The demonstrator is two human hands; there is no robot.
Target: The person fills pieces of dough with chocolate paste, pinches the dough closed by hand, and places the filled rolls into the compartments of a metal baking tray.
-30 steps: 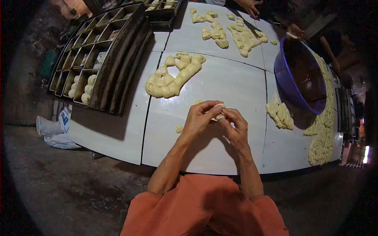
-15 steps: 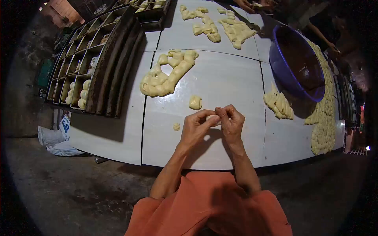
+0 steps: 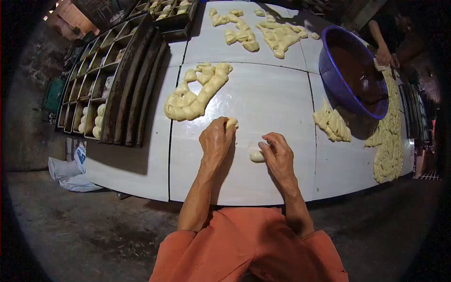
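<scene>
My left hand [image 3: 216,142] is closed over a small piece of dough [image 3: 232,123] on the white tabletop, its fingertips gripping the piece's left side. To its right, a smooth, short roll of dough [image 3: 256,156] lies on the surface. My right hand [image 3: 279,157] is beside that roll, thumb close to or touching its end, with thumb and forefinger apart. Beyond my left hand rests a lumpy loop of joined dough pieces [image 3: 199,101]. A flat, creased dough piece [image 3: 331,123] lies to the right of my right hand.
Partitioned trays [image 3: 101,77] holding some dough balls are stacked at the left. A purple basin [image 3: 329,70] with brown contents stands at the right, near a long dough sheet [image 3: 388,155]. Another person's hand [image 3: 384,57] is beside it. More dough [image 3: 280,38] lies at the back.
My hands have parted. The dough between them now lies on the table as a roll by my right hand, while my left hand has moved forward-left onto another piece.
</scene>
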